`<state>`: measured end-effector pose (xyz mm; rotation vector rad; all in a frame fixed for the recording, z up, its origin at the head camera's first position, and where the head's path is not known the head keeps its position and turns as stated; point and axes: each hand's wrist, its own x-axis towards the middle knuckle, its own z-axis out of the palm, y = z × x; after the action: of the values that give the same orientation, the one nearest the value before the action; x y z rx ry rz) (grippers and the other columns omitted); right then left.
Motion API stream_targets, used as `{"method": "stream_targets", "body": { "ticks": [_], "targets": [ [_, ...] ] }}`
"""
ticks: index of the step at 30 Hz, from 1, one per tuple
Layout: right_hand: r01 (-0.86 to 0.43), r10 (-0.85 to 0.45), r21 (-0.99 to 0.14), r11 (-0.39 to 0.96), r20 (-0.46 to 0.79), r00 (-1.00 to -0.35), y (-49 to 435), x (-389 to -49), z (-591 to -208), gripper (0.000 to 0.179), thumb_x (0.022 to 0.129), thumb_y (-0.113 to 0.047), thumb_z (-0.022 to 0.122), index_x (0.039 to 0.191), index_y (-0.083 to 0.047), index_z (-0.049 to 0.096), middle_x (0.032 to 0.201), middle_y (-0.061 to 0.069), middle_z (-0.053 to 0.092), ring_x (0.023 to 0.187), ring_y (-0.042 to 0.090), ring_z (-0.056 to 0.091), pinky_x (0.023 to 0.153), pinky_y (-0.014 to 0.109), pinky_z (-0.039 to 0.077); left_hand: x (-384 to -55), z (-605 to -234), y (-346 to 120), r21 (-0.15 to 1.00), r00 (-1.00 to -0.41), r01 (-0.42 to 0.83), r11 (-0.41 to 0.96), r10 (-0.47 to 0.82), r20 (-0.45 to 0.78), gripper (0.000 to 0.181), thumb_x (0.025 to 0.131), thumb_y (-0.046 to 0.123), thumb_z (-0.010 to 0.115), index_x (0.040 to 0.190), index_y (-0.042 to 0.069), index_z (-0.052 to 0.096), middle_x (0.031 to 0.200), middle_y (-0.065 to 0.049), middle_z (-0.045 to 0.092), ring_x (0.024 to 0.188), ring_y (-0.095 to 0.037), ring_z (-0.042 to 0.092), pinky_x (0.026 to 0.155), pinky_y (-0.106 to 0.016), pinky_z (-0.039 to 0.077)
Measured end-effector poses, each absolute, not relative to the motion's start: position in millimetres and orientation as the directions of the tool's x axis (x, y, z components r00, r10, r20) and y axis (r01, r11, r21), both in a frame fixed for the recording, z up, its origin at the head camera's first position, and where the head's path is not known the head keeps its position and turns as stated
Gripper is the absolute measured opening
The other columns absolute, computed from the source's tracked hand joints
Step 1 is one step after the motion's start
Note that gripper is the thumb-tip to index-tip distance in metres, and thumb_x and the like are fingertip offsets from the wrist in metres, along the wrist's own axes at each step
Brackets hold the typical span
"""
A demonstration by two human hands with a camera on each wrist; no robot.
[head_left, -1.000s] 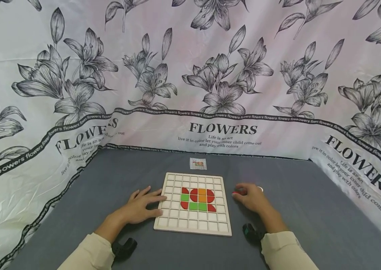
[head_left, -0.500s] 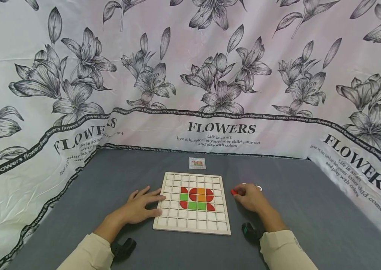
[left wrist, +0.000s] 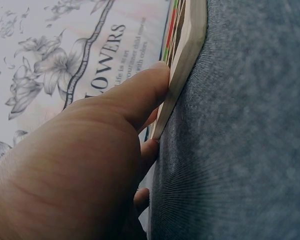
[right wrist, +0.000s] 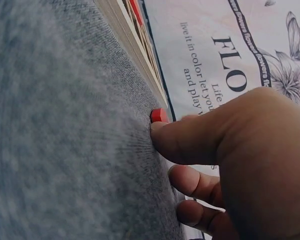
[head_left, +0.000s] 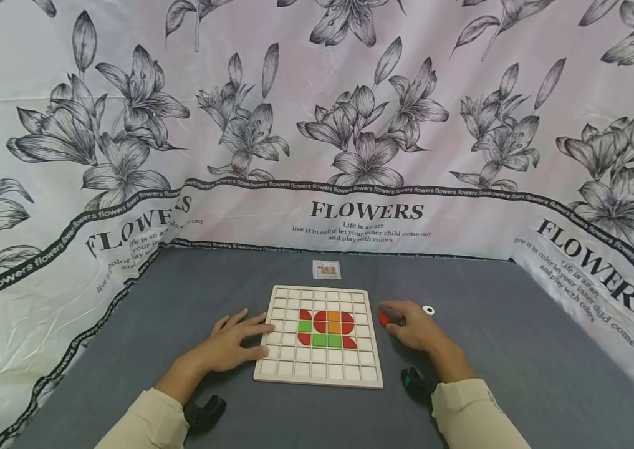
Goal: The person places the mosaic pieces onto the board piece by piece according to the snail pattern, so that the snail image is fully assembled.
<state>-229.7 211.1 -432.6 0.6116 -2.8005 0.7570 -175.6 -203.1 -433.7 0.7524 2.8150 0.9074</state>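
Note:
A wooden grid board point(head_left: 317, 373) lies on the grey cloth, with red, green and orange tiles point(head_left: 326, 329) set in its middle squares. My left hand point(head_left: 234, 343) lies along the board's left side with fingers spread. Its thumb touches the wooden edge point(left wrist: 182, 65) in the left wrist view. To the right of the board, my right hand point(head_left: 414, 324) pinches a small red tile point(head_left: 384, 318) between thumb and index finger, low over the cloth. In the right wrist view this red tile point(right wrist: 159, 115) shows beyond the thumb tip, just short of the board's side.
Behind the right hand sits a round white piece point(head_left: 428, 310) with a dark spot. A small printed card point(head_left: 326, 270) with a coloured pattern lies beyond the board's far edge. Flower-printed cloth point(head_left: 361, 218) hangs round the back and sides of the table.
My right hand has drawn the red tile leftward, closer to the board, and the white piece behind it is now more exposed. The left hand stays at the board's edge.

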Motion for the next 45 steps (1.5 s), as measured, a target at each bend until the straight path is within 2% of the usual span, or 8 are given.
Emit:
{"method": "stream_targets", "body": {
  "ticks": [7,13,23,31,36,45],
  "targets": [
    [-0.452,-0.359,-0.428,0.782,0.283,-0.889,207.1,-230.2,-428.8,0.015,0.083,-0.012,0.075,0.097,-0.009,0.071,0.088,0.005,0.059,0.081,0.024,0.056,0.073,0.047,0.046,-175.6,-433.2,-205.8,0.566,-0.878,0.424,0.707,0.474,0.066,0.054,0.092,0.047,0.062,0.14,0.023,0.055,0.152,-0.006,0.035,0.143,-0.039,0.01,0.107,-0.062,-0.003],
    [-0.424,-0.302,-0.458,0.782,0.316,-0.899,207.3,-232.4,-429.1,0.012,0.08,-0.016,0.078,0.084,-0.007,0.07,0.078,-0.001,0.059,0.072,0.017,0.054,0.067,0.039,0.046,-175.0,-432.2,-205.4,0.563,-0.879,0.426,0.708,0.471,0.073,0.054,0.092,0.048,0.062,0.14,0.022,0.056,0.152,-0.006,0.036,0.143,-0.04,0.01,0.107,-0.062,-0.003],
    [-0.425,-0.235,-0.491,0.76,0.402,-0.885,203.6,-222.5,-418.6,0.015,0.083,-0.019,0.077,0.092,-0.007,0.072,0.082,-0.002,0.064,0.075,0.017,0.055,0.065,0.038,0.047,-176.1,-434.8,-200.6,0.575,-0.867,0.44,0.69,0.493,0.071,0.054,0.093,0.048,0.061,0.139,0.02,0.056,0.152,-0.008,0.035,0.142,-0.042,0.009,0.106,-0.062,-0.002],
    [-0.569,-0.311,-0.44,0.695,0.529,-0.79,180.8,-217.7,-398.0,0.011,0.079,-0.012,0.078,0.089,-0.011,0.073,0.082,-0.002,0.065,0.076,0.019,0.057,0.065,0.038,0.048,-179.7,-434.6,-200.3,0.554,-0.874,0.436,0.709,0.48,0.075,0.055,0.091,0.05,0.062,0.139,0.023,0.057,0.151,-0.005,0.036,0.143,-0.039,0.011,0.107,-0.061,-0.001],
    [-0.652,-0.365,-0.418,0.632,0.582,-0.727,157.4,-218.3,-384.4,0.013,0.078,-0.011,0.078,0.09,-0.009,0.073,0.086,0.001,0.067,0.077,0.024,0.06,0.066,0.042,0.05,-178.4,-433.2,-200.7,0.56,-0.875,0.432,0.707,0.479,0.07,0.054,0.092,0.049,0.062,0.138,0.022,0.057,0.151,-0.006,0.036,0.143,-0.04,0.011,0.107,-0.061,-0.002],
    [-0.609,-0.387,-0.519,0.6,0.477,-0.789,111.3,-219.1,-377.4,0.012,0.083,-0.014,0.075,0.095,-0.01,0.074,0.089,-0.003,0.065,0.083,0.021,0.057,0.071,0.037,0.049,-175.2,-432.1,-201.7,0.56,-0.878,0.421,0.713,0.476,0.054,0.053,0.092,0.048,0.062,0.139,0.022,0.057,0.151,-0.006,0.036,0.142,-0.04,0.011,0.106,-0.062,-0.002]
  ]
}}
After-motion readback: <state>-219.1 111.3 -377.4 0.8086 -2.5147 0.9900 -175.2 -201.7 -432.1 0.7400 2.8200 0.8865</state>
